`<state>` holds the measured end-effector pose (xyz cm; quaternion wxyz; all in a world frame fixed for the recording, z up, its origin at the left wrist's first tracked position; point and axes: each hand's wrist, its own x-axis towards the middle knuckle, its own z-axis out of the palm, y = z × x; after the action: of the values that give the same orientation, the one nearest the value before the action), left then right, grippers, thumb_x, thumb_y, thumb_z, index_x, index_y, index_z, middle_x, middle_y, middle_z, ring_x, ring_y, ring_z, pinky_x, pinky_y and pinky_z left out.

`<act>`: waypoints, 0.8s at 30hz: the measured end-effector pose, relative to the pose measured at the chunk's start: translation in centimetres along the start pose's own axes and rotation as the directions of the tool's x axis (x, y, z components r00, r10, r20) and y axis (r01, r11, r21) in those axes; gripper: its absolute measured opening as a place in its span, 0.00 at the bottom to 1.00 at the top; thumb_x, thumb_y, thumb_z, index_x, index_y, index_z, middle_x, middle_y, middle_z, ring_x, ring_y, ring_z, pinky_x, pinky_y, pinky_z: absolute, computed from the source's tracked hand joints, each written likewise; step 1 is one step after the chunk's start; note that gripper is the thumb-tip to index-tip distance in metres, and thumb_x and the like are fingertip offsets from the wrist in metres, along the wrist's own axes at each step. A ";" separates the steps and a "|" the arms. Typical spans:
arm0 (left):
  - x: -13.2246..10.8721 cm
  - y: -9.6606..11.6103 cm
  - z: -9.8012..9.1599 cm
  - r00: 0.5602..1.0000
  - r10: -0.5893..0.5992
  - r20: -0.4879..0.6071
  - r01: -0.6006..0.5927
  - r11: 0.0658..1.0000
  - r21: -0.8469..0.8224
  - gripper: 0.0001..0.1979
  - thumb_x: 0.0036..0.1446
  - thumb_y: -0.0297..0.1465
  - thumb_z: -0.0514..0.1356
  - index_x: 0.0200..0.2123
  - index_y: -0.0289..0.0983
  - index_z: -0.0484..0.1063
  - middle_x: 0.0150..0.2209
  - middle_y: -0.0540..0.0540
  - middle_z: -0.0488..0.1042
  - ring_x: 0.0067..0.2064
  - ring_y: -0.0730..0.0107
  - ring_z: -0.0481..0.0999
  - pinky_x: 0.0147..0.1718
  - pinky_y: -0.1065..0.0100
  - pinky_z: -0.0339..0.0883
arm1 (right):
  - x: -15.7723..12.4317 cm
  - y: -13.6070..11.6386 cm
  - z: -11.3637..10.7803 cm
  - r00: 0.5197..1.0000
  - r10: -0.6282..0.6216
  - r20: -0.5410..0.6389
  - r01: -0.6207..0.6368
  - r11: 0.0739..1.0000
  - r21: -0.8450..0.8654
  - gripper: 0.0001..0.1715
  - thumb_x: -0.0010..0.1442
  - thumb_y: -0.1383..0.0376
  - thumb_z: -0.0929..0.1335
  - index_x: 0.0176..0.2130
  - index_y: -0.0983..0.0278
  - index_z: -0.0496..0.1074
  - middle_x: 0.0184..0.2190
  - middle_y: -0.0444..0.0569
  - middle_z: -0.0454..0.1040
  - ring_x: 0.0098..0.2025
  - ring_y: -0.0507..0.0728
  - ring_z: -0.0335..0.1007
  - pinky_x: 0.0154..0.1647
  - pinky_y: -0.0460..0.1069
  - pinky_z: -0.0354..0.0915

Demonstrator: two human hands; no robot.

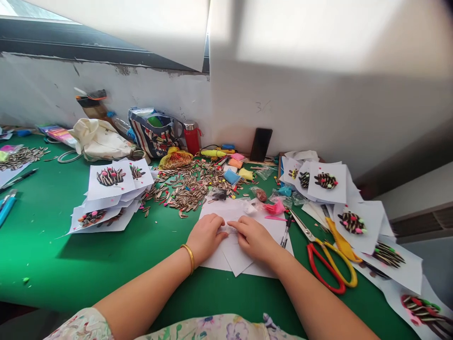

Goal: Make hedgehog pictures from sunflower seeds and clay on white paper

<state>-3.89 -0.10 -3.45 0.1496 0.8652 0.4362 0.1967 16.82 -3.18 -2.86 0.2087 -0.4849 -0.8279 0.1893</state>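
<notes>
My left hand (208,236) and my right hand (256,238) rest close together on white paper sheets (236,262), fingertips almost meeting. The left fingers are bent, with the thumb beside the index finger; anything between them is too small to make out. On the right, the index finger reaches toward the left hand and the other fingers curl under, hiding what they may hold. A small greyish patch (230,230) shows on the paper between both hands. Just beyond lie a black clay lump (220,194) and pink clay (275,208) in plastic. Beside my right hand is a black pen (286,231).
Striped sunflower seeds (187,184) spread behind the paper. Decorated cards with seed figures are stacked at left (109,191) and right (327,182). Red-and-yellow scissors (327,257) lie right of my hand. A phone (261,144) leans against the wall near a red flask (191,138).
</notes>
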 end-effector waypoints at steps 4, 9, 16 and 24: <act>-0.1 0.0 0.0 1.000 0.002 0.002 -0.002 1.000 -0.004 0.11 0.55 0.31 0.66 0.37 0.38 0.66 0.38 0.46 0.70 0.41 0.62 0.69 0.42 0.61 0.65 | 0.0 -0.1 -0.1 1.000 0.006 0.004 -0.006 1.000 -0.001 0.28 0.60 0.75 0.62 0.57 0.62 0.69 0.40 0.51 0.70 0.42 0.57 0.67 0.45 0.51 0.67; -0.2 0.0 0.1 1.000 0.005 -0.006 -0.005 1.000 -0.007 0.10 0.56 0.32 0.65 0.38 0.38 0.66 0.39 0.46 0.70 0.42 0.62 0.69 0.42 0.61 0.65 | 0.0 0.0 -0.1 1.000 -0.002 0.006 0.002 1.000 -0.011 0.28 0.59 0.75 0.62 0.57 0.62 0.69 0.40 0.51 0.70 0.42 0.57 0.67 0.45 0.52 0.66; -0.1 0.1 0.0 1.000 -0.002 -0.006 0.002 1.000 -0.010 0.09 0.56 0.30 0.64 0.37 0.39 0.66 0.39 0.46 0.70 0.42 0.62 0.69 0.42 0.61 0.65 | -0.1 0.1 0.1 1.000 -0.015 -0.009 0.015 1.000 -0.009 0.28 0.59 0.75 0.62 0.57 0.61 0.68 0.40 0.51 0.70 0.42 0.57 0.67 0.45 0.52 0.67; -0.2 0.1 0.0 1.000 0.004 0.001 -0.004 1.000 -0.005 0.11 0.55 0.31 0.66 0.37 0.38 0.66 0.38 0.46 0.70 0.42 0.62 0.69 0.42 0.61 0.65 | 0.0 0.2 0.2 1.000 -0.014 -0.001 0.014 1.000 -0.010 0.28 0.59 0.76 0.62 0.57 0.61 0.68 0.40 0.51 0.70 0.42 0.57 0.67 0.45 0.52 0.67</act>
<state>-3.92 -0.27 -3.48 0.1515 0.8659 0.4338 0.1978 16.92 -3.11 -3.12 0.2083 -0.4801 -0.8321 0.1834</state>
